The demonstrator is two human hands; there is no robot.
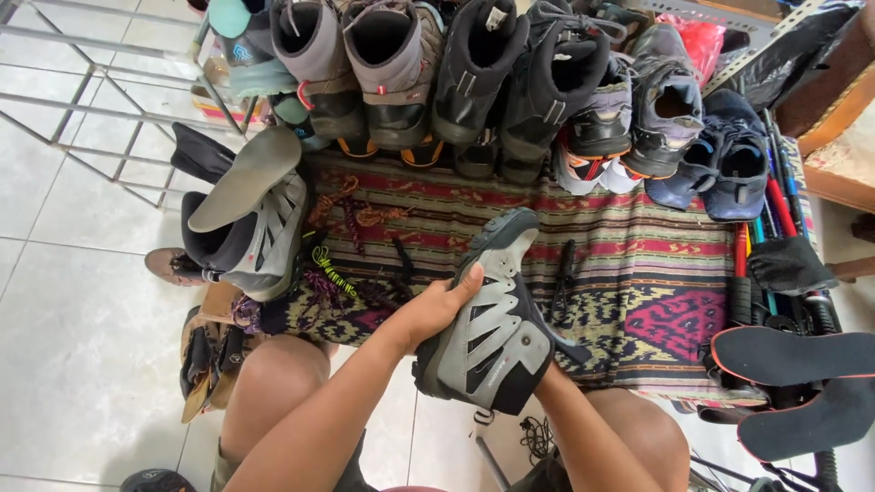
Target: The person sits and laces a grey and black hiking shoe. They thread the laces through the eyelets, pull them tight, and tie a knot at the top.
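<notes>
I hold a grey and black hiking boot [492, 319] without laces above a patterned woven cloth [638, 264]. My left hand [436, 310] grips its left side near the sole. My right hand is hidden behind the boot's heel; only its forearm [583, 428] shows, reaching up under the boot. The matching grey boot [255, 228] stands at the left edge of the cloth with a grey insole [246, 178] lying across its top. Loose laces [351, 255], orange, purple and green, lie on the cloth between the two boots.
A row of several boots and shoes [510, 82] lines the far edge of the cloth. Two black insoles with red rims [793, 355] lie at the right beside trekking poles [775, 200]. A metal rack [100, 100] stands at upper left. Sandals [205, 351] lie by my left knee.
</notes>
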